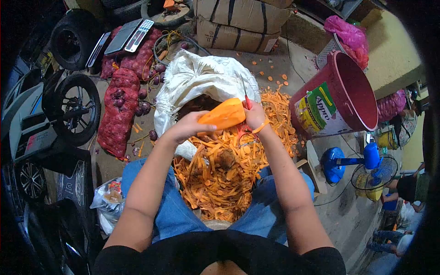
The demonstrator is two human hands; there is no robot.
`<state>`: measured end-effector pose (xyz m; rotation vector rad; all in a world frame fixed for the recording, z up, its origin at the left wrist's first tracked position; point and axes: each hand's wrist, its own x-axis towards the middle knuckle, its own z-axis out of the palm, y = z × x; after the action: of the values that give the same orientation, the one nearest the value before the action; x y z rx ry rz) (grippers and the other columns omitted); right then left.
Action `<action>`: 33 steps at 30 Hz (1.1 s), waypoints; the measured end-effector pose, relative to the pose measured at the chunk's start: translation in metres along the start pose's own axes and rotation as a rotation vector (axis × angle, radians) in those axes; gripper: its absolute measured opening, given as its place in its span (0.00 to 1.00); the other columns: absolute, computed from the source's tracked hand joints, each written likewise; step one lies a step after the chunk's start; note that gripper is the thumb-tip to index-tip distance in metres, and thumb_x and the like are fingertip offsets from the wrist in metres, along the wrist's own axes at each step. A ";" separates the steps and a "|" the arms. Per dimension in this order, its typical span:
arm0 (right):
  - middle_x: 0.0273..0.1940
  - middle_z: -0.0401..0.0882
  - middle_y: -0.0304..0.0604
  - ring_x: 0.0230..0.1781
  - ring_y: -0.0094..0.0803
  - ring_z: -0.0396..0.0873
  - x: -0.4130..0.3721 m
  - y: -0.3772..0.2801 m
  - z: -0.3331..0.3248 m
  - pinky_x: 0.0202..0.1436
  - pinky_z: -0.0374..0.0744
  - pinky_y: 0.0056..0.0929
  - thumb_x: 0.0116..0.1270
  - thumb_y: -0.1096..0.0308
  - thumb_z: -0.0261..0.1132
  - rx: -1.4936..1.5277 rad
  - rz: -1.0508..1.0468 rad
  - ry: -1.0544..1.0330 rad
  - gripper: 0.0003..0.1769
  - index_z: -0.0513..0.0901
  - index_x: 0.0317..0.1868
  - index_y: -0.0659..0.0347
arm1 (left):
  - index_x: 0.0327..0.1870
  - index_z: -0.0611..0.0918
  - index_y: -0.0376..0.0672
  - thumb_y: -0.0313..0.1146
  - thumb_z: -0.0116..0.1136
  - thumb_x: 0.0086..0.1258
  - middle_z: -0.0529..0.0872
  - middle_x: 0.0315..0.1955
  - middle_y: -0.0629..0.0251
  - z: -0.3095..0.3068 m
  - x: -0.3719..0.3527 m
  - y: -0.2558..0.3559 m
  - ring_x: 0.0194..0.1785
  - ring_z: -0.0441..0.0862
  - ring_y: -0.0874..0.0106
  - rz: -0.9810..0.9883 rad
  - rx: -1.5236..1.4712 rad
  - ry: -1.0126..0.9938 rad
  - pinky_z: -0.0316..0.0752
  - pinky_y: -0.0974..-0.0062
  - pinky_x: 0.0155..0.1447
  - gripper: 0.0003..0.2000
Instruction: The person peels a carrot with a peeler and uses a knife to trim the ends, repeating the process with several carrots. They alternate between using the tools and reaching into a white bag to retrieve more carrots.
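A thick peeled carrot (222,115) lies across the middle of the head view, above a heap of orange peelings (220,178). My left hand (191,126) is closed around its left end. At the carrot's right end, my right hand (255,115) grips a red-handled knife (247,101), its thin blade pointing up and away from me. The right fingers are close to the carrot; whether they touch it is hard to see. Just beyond my hands stands an open white woven sack (206,73), its dark inside partly hidden by my left hand and the carrot.
Red net bags of onions (120,110) lie to the left, with a scale (130,39) on one and a motorcycle (46,123) alongside. On the right are a large red bucket (321,101) and a blue fan (362,160). Strapped cardboard boxes (238,27) stand behind.
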<state>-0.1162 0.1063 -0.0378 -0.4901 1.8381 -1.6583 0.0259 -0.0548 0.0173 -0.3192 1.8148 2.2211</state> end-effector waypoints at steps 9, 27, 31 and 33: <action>0.25 0.76 0.45 0.26 0.31 0.74 -0.030 -0.048 0.001 0.31 0.71 0.26 0.55 0.66 0.57 -0.435 -0.155 -0.034 0.09 0.75 0.33 0.62 | 0.45 0.69 0.41 0.28 0.61 0.47 0.75 0.31 0.69 0.018 0.012 -0.019 0.32 0.73 0.81 0.146 0.145 -0.103 0.70 0.83 0.33 0.22; 0.22 0.74 0.36 0.17 0.25 0.69 -0.009 -0.003 -0.078 0.19 0.70 0.21 0.63 0.59 0.48 0.977 -0.061 -0.135 0.12 0.71 0.39 0.57 | 0.55 0.63 0.39 0.65 0.31 0.56 0.72 0.45 0.55 0.027 0.018 -0.013 0.44 0.73 0.61 0.150 -0.657 -0.082 0.70 0.66 0.47 0.37; 0.37 0.75 0.42 0.29 0.28 0.73 -0.005 0.010 -0.044 0.32 0.73 0.20 0.63 0.61 0.47 0.805 0.367 0.285 0.15 0.70 0.45 0.61 | 0.56 0.62 0.42 0.65 0.29 0.56 0.67 0.51 0.53 0.028 0.018 -0.011 0.52 0.66 0.57 0.141 -1.093 -0.073 0.58 0.57 0.57 0.36; 0.36 0.75 0.44 0.29 0.29 0.75 -0.009 0.008 -0.017 0.32 0.75 0.25 0.62 0.64 0.49 0.824 0.328 0.243 0.13 0.71 0.41 0.64 | 0.56 0.62 0.45 0.65 0.29 0.56 0.67 0.51 0.53 0.028 0.020 -0.013 0.53 0.65 0.55 0.230 -1.140 -0.010 0.55 0.55 0.58 0.35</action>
<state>-0.1197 0.1262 -0.0432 0.3556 1.1260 -2.0857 0.0111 -0.0243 0.0047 -0.2848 0.3905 3.1701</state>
